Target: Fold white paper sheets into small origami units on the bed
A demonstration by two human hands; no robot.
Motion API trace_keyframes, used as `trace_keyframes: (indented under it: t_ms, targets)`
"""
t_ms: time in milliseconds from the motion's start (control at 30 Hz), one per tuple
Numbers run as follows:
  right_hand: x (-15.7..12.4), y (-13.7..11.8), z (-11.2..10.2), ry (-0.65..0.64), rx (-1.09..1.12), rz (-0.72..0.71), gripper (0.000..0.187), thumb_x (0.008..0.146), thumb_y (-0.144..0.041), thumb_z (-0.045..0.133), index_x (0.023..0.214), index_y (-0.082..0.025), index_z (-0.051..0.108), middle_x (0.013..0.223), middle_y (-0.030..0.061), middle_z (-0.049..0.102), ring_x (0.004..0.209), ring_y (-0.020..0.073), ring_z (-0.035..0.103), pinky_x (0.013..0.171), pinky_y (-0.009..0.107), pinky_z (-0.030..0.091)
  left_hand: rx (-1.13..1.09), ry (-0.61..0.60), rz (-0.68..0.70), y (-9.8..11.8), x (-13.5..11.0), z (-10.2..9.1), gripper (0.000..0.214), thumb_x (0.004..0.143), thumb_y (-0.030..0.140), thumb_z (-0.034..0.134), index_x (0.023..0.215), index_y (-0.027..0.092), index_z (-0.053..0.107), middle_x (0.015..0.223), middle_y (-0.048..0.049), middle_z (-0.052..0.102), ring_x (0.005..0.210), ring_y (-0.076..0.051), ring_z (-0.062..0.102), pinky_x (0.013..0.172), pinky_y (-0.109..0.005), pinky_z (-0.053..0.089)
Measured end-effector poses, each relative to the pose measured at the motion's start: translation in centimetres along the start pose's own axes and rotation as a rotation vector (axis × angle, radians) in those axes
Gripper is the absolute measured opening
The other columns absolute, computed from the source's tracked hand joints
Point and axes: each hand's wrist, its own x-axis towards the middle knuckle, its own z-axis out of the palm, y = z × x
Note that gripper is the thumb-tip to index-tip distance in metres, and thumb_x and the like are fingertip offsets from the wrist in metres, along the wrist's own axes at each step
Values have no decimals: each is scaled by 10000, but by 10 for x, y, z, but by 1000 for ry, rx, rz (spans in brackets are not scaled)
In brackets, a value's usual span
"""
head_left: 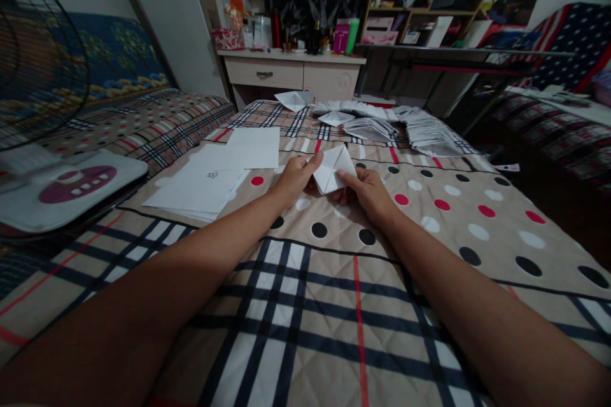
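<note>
Both of my arms reach forward over a bed with a plaid and polka-dot cover (334, 305). Between my hands is a small white folded paper piece (334, 168), creased into triangular flaps and held just above the cover. My left hand (293, 179) pinches its left edge with fingers closed. My right hand (365, 191) grips its lower right side from below, fingers curled round it.
A loose stack of flat white sheets (214, 175) lies left of my hands. Several finished folded papers (382, 124) are piled at the far end of the bed. An electric fan's base (62, 191) stands at the left. A dresser (291, 73) and shelves stand behind.
</note>
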Motion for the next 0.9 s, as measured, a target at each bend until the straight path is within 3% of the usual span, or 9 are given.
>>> trace_keyframes:
  t_ms: [133, 333, 600, 900]
  targets:
    - [1, -1, -1, 86, 100, 18, 379, 756, -510, 724, 688, -146, 642, 531, 25, 643, 409, 96, 522, 411, 203, 407, 2, -124, 30, 3, -3, -2, 502, 765, 624, 691, 704, 143, 559, 539, 19, 575, 430, -62, 502, 421, -168, 355]
    - [4, -3, -3, 221, 224, 51, 319, 736, -456, 744, 693, -168, 614, 544, 12, 653, 399, 93, 513, 400, 201, 414, 20, -393, 66, 2, -4, -7, 459, 755, 481, 764, 1000, 113, 642, 728, -35, 699, 531, -62, 586, 497, -154, 423]
    - [5, -1, -4, 207, 182, 56, 304, 774, -445, 700, 675, -169, 620, 559, 22, 657, 420, 99, 511, 409, 215, 395, 13, -410, 73, 0, -3, -7, 365, 772, 386, 763, 960, 99, 639, 713, -24, 687, 533, -61, 583, 517, -169, 447]
    - [4, -4, -4, 193, 189, 69, 300, 778, -439, 709, 684, -166, 629, 568, 25, 661, 422, 101, 514, 412, 221, 400, 17, -431, 83, 0, -2, -8, 348, 796, 432, 727, 886, 107, 642, 728, -40, 696, 551, -62, 591, 518, -165, 440]
